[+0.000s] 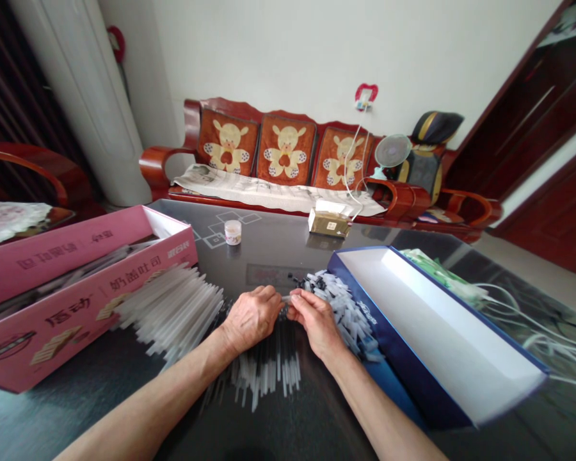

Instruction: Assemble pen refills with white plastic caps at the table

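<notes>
Currently both hands meet over the tabletop point(281, 246): the left hand point(254, 318) is curled, its fingertips pinching one end of a small pale piece point(287, 298); the right hand point(315, 320) pinches the other end between thumb and forefinger. The piece sits in midair between the two, mostly hidden by the fingers, so its exact shape cannot be read. Risk, as judged: the piece is slight and the hold is by fingertips alone, so uneven pressure could make it slip or bend. The left forearm passes close beside the long tubes point(173, 310); a sideways sweep could scatter them, since they lie loosely against the pink box point(139, 278). Likewise, a nudge from the right wrist could spread the heap of short pieces point(348, 310) banked along the blue box point(388, 339). Materials: the tubes are frosted, translucent, straight and slender, apparently plastic; the short pieces are whitish, stubby and jumbled, with some black ones among them. Beneath the hands, thin sticks point(269, 374) fan toward the wearer, pale at their near ends, darker above. Both boxes look like printed card, long and rectangular, white inside. The tabletop is dark, smooth and reflective.
</notes>
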The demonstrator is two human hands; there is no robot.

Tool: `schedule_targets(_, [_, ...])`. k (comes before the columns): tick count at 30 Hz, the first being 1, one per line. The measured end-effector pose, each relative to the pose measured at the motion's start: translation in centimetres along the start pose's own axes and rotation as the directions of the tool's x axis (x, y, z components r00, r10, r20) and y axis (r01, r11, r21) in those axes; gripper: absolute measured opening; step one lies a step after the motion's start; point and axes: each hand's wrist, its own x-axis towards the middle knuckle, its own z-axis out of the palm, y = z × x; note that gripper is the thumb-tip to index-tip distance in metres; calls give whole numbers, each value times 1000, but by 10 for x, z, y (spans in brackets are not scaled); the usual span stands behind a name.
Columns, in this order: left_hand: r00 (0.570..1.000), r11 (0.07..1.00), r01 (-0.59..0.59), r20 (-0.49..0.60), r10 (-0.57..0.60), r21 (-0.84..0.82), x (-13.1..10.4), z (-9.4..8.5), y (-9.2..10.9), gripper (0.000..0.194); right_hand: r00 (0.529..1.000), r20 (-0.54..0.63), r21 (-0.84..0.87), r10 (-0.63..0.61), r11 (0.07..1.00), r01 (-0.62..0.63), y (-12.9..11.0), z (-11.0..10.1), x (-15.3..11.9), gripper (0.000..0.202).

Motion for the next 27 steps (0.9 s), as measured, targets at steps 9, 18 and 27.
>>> schedule_targets(9, [998, 999, 3, -60, 0, 43, 1, -7, -6, 27, 937, 186, -490, -295, 799, 349, -15, -2, 1, 13])
schedule_targets(18, [972, 998, -53, -233, 44, -34, 2, -8, -5, 38, 820, 456, -876, -345, -10, 483, -74, -13, -15, 18])
schedule_targets(27, [933, 998, 7, -359, -29, -63, 2, -9, -14, 36, 929, -238, -949, -283, -137, -285, -138, -132, 33, 22])
